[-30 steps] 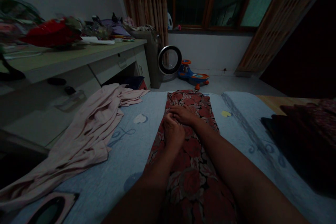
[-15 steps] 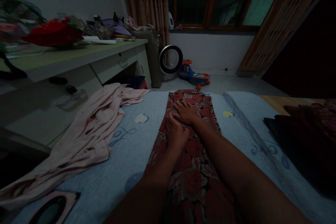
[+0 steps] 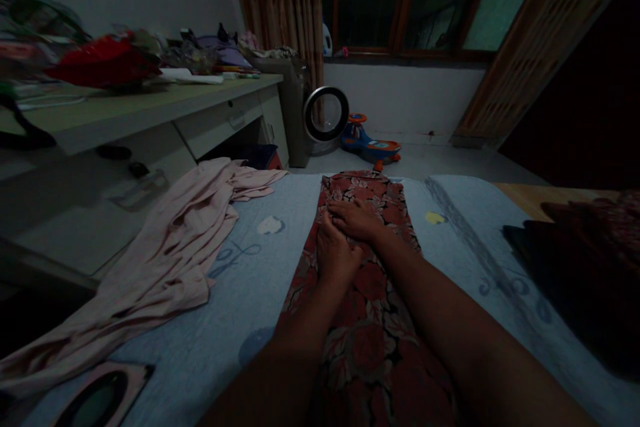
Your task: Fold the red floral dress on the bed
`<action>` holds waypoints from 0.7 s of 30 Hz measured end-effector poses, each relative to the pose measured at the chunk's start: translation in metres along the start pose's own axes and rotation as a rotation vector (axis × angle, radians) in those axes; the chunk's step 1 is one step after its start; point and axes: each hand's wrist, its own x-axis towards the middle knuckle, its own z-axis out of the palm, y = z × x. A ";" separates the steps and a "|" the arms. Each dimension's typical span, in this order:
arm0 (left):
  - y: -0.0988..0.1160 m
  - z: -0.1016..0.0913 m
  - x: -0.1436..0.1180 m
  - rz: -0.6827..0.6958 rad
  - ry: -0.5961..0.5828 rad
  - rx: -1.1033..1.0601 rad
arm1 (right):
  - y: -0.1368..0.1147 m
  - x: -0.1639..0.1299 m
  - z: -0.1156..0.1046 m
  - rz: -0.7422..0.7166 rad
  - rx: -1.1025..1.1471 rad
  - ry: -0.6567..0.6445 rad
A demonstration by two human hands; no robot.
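A long red-brown floral garment (image 3: 367,340), narrow and laid flat, runs from near my body to the far edge of the bed. Both of my hands rest on its upper part, close together. My left hand (image 3: 337,255) is closed, its fingers bent down at the cloth and its fingertips partly hidden. Just beyond it, my right hand (image 3: 356,220) lies across the garment with its fingers drawn in against the cloth, touching or nearly touching the left fingertips. Any fold of cloth between the fingers is hard to see in the dim light.
A crumpled pink garment (image 3: 165,233) lies along the left of the light blue bedspread (image 3: 280,257). Dark folded clothes (image 3: 575,280) are piled at the right. A cluttered desk (image 3: 200,97), a washing machine with its round door (image 3: 326,113) ajar and a ride-on toy (image 3: 370,143) stand beyond.
My right hand's fingers, spread flat on the garment before, have drawn back and curled in toward the left hand. My left hand has hardly moved.
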 end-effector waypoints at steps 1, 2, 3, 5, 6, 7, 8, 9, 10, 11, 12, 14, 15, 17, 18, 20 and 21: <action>0.000 0.000 0.000 0.007 0.002 -0.002 | 0.000 0.000 0.000 0.017 -0.008 -0.022; -0.001 0.000 0.000 0.010 0.000 -0.004 | 0.000 0.001 0.000 0.036 -0.024 -0.043; -0.001 0.001 0.000 0.009 -0.003 -0.005 | 0.000 0.001 0.000 0.057 -0.045 -0.063; -0.001 0.000 0.000 0.003 -0.016 -0.001 | -0.001 0.002 -0.002 0.097 -0.095 -0.092; -0.001 0.000 0.000 -0.001 -0.023 0.005 | -0.002 0.002 -0.002 0.115 -0.119 -0.100; 0.000 0.000 0.000 -0.004 -0.030 0.012 | -0.002 0.002 -0.003 0.134 -0.139 -0.104; 0.000 -0.001 0.000 -0.008 -0.037 0.019 | -0.002 0.002 -0.003 0.154 -0.154 -0.104; 0.000 -0.001 0.000 -0.014 -0.043 0.024 | -0.002 0.002 -0.003 0.172 -0.164 -0.103; 0.001 -0.001 0.000 -0.020 -0.049 0.027 | -0.002 0.001 -0.003 0.190 -0.168 -0.097; 0.001 -0.002 0.000 -0.025 -0.053 0.027 | -0.002 0.001 -0.003 0.203 -0.169 -0.083; 0.001 -0.002 0.000 -0.030 -0.056 0.025 | -0.002 0.001 -0.004 0.209 -0.167 -0.058; 0.001 -0.002 0.000 -0.033 -0.058 0.022 | -0.002 0.000 -0.006 0.183 -0.149 0.026; 0.001 -0.002 0.000 -0.031 -0.053 0.020 | -0.002 0.000 -0.007 0.152 -0.131 0.077; 0.000 -0.001 0.000 -0.022 -0.032 0.011 | -0.002 0.001 -0.008 0.071 -0.078 0.149; 0.000 -0.001 0.000 -0.015 -0.023 0.003 | -0.002 0.001 -0.008 0.032 -0.048 0.157; 0.000 -0.001 0.000 -0.004 -0.015 -0.011 | -0.002 0.002 -0.006 -0.025 -0.003 0.118; 0.000 -0.001 0.000 -0.002 -0.018 -0.014 | -0.002 0.003 -0.004 -0.041 0.008 0.087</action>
